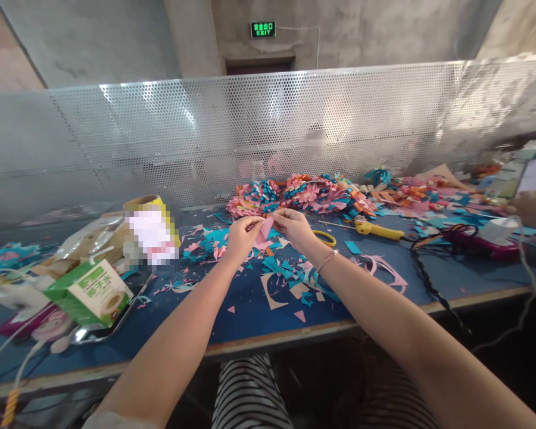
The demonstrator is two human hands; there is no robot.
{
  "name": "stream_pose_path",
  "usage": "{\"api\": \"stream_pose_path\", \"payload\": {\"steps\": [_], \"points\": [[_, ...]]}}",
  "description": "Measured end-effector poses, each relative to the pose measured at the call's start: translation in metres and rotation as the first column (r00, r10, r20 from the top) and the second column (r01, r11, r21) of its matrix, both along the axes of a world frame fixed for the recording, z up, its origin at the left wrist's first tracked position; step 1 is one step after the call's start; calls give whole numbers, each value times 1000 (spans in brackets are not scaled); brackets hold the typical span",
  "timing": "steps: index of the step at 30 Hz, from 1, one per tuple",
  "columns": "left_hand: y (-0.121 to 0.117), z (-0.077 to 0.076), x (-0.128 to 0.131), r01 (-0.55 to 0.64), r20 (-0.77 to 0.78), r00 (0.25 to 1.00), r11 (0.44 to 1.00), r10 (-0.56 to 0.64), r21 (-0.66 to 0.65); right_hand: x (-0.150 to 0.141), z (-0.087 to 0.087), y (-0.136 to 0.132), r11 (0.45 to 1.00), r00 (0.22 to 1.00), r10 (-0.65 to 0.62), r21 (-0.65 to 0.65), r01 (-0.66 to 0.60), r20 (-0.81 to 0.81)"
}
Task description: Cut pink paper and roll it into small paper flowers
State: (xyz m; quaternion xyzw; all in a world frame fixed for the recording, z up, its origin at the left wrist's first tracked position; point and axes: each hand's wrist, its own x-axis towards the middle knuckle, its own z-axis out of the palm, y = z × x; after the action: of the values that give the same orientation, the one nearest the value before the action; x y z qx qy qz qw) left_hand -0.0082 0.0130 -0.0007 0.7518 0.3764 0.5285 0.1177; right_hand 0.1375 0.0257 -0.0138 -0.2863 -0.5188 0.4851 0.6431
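Both hands meet over the middle of the table, pinching a small piece of pink paper (265,229) between them. My left hand (243,237) grips its left side with thumb and fingertips. On the other side my right hand (295,229) pinches its upper right edge. Beneath and around the hands lie blue, pink and orange paper scraps (277,269). Just behind them is a heap of pink, blue and orange paper flowers (299,193). Yellow-handled scissors (325,238) lie beside my right wrist, partly hidden by it.
A yellow glue gun (379,229) with a black cord rests to the right. At the left stand a green-and-white drink carton (92,292) and a yellow-edged roll (170,220). A purple power strip (482,243) and a co-worker's hand (533,208) are far right. A perforated metal screen (232,131) bounds the back.
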Motion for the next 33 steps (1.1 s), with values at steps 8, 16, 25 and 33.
{"api": "stream_pose_path", "payload": {"steps": [8,16,25,33], "points": [[2,-3,0,-12,-21,1000,1000,11,-25,-2,1,-1,992,997,-65,-103,69,40],[0,-3,0,12,5,1000,997,-12,-78,4,-1,1,988,987,40,-156,-15,155],[5,-5,-2,74,103,993,986,-59,-150,3,0,-2,999,972,7,-41,3,235],[9,-8,-1,94,222,975,959,-34,-266,1,-3,-4,999,911,4,38,-21,412]]}}
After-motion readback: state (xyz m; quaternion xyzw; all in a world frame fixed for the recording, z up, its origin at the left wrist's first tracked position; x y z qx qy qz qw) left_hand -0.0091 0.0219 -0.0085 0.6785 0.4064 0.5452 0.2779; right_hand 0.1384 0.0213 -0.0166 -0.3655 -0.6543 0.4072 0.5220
